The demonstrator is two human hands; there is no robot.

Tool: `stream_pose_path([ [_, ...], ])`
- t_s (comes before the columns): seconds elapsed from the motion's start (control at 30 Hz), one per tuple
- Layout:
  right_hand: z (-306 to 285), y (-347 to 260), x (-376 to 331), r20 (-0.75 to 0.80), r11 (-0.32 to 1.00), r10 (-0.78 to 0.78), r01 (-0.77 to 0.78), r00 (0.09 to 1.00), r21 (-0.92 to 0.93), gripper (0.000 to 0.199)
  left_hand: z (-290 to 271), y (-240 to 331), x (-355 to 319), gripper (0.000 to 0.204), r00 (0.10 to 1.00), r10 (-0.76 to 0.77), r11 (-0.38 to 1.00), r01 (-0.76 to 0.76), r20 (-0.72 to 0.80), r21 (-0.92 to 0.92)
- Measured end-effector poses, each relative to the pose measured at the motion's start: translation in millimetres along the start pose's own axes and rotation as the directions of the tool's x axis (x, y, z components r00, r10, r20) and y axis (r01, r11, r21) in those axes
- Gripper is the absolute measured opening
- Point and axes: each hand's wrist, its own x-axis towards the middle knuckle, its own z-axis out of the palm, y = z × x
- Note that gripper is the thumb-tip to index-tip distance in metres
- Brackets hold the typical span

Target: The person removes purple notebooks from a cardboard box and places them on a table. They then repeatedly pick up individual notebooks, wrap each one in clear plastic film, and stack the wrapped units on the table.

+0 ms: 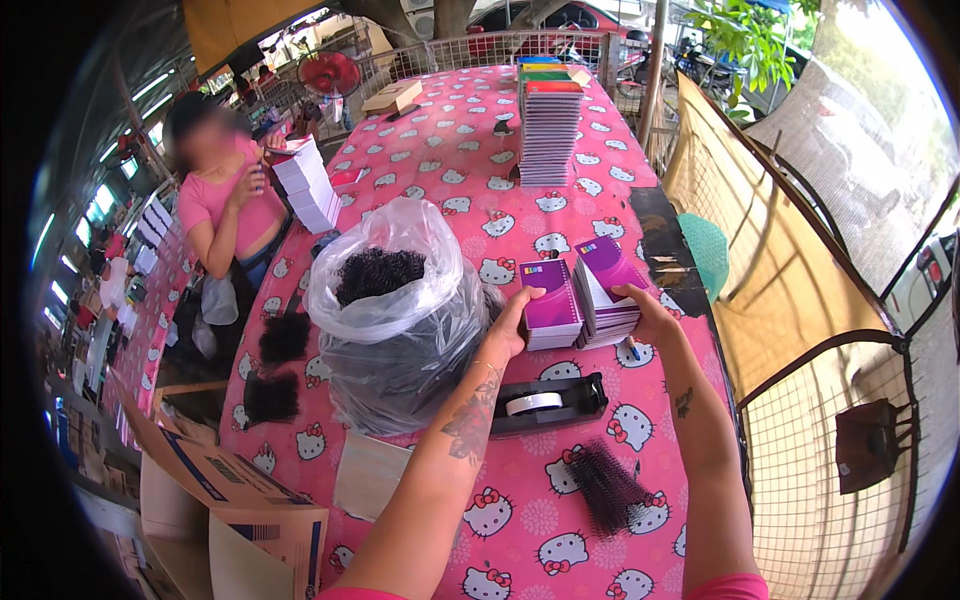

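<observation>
Two short stacks of small purple-covered notepads stand side by side on the pink table, between my hands. My left hand (512, 318) grips the left notepad stack (551, 297) from its left side, thumb on the top cover. The right notepad stack (608, 272) is less even, with its top pads fanned askew. Around its right side my right hand (650, 314) is closed, thumb over the top edge. A pen (633, 348) lies by the right stack. Just nearer to me sits a black tape dispenser (548, 404) with a white roll.
A large clear plastic bag (390, 325) of black spiral coils stands left of my left forearm. Loose coils (610, 488) lie near my right forearm. Farther off rises a tall notebook stack (552, 135). A co-worker (232, 190) handles another stack (305, 185). An open carton (240, 500) is at lower left.
</observation>
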Motion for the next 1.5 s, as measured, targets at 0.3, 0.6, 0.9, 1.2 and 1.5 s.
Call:
stream_pose_path([
  [0.3,8,3,-7,-0.008,1.000,-0.012,0.012,1.000,-0.018,0.031,-2,21,29,0.026,0.958,0.172,0.793,0.003,-0.229,0.610],
  [0.6,11,14,-1,0.108,0.998,0.005,-0.011,0.994,0.055,0.039,55,38,-41,0.071,0.685,0.691,0.378,-0.070,-0.231,0.923],
  [0.9,-11,-2,-6,-0.140,0.863,-0.504,0.488,0.852,-0.132,0.077,87,-31,-274,0.049,0.623,0.776,0.359,-0.567,0.101,0.741],
  [1.2,357,-40,-206,0.612,0.355,-0.621,0.871,0.491,-0.339,0.024,51,-56,-578,0.042,0.711,0.653,0.187,-0.485,0.260,0.854],
  [1.5,660,111,-323,0.804,0.148,0.576,0.986,-0.150,0.078,0.025,-5,15,-783,0.056,0.376,0.926,-0.192,0.538,-0.029,0.821],
])
